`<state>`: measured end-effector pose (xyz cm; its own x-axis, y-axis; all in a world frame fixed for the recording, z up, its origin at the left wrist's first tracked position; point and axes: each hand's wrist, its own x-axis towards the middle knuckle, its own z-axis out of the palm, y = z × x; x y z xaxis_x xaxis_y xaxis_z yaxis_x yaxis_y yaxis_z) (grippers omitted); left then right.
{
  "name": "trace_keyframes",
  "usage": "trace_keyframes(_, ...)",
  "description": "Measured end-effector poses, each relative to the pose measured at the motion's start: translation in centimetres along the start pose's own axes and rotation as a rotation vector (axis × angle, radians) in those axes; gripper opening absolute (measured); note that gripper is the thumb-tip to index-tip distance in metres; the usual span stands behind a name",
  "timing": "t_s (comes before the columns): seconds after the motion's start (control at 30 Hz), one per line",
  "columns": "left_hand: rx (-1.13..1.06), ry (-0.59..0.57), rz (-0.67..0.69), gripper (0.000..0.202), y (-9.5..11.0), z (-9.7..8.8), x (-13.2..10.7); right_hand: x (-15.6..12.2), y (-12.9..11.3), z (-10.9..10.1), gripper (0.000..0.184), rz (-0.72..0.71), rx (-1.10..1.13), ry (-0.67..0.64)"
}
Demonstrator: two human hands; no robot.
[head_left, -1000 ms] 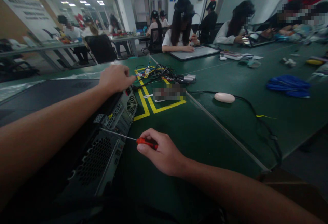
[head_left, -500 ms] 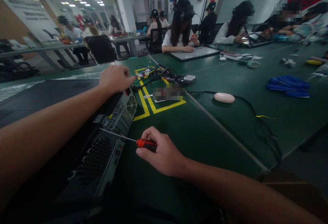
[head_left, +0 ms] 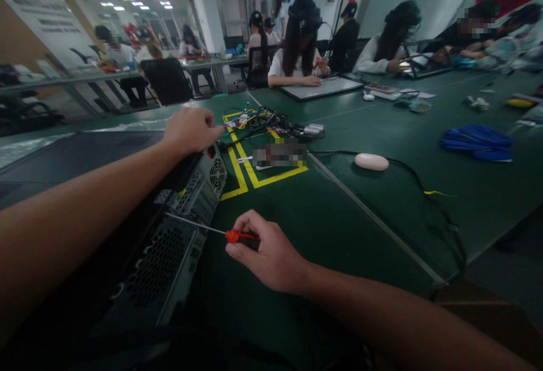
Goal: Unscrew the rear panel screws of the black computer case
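A dark desktop computer case (head_left: pixel 85 159) lies on its side at the left, its metal rear panel (head_left: pixel 186 229) with vents and ports turned toward the right. Over the far rear corner of the case, my left hand (head_left: pixel 190 129) rests with curled fingers gripping the edge; its fingertips are partly hidden. My right hand (head_left: pixel 271 252) is closed around the red and black handle of a screwdriver (head_left: pixel 241 238). The long thin shaft points left, and its tip meets the rear panel near a slot cover; the screw itself is too small to make out.
Tangled cables (head_left: pixel 271 122) and a blurred-out object (head_left: pixel 278 156) lie by yellow tape (head_left: pixel 280 177) on the green table (head_left: pixel 339 235). A pinkish oval case (head_left: pixel 371 162), a black cable (head_left: pixel 441 207) and a blue cloth bundle (head_left: pixel 477 142) are to the right. Several people sit across the table.
Almost nothing differs. Both hands, the screwdriver and the computer case keep their places.
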<state>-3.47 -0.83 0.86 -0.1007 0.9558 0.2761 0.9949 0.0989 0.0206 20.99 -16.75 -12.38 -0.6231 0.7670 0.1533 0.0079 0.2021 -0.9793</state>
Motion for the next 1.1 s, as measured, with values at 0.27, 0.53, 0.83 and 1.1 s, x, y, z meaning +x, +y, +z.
trace_keyframes(0.27, -0.036, 0.014, 0.012, 0.035, -0.8, 1.0, 0.9, -0.1, -0.2, 0.0, 0.025, 0.035, -0.022, -0.005)
trace_keyframes(0.53, -0.047, 0.037, 0.022, 0.031, -1.1, 1.3, 1.2, 0.0, 0.1, 0.1, 0.025, 0.017, -0.022, 0.003)
trace_keyframes(0.83, -0.046, 0.054, 0.008, 0.031, -0.7, 1.0, 0.8, 0.0, 0.0, 0.1, 0.024, 0.019, 0.011, -0.01)
trace_keyframes(1.1, -0.044, 0.056, 0.025, 0.031, -0.8, 1.0, 0.9, -0.1, -0.1, 0.0, 0.027, 0.051, 0.025, -0.017)
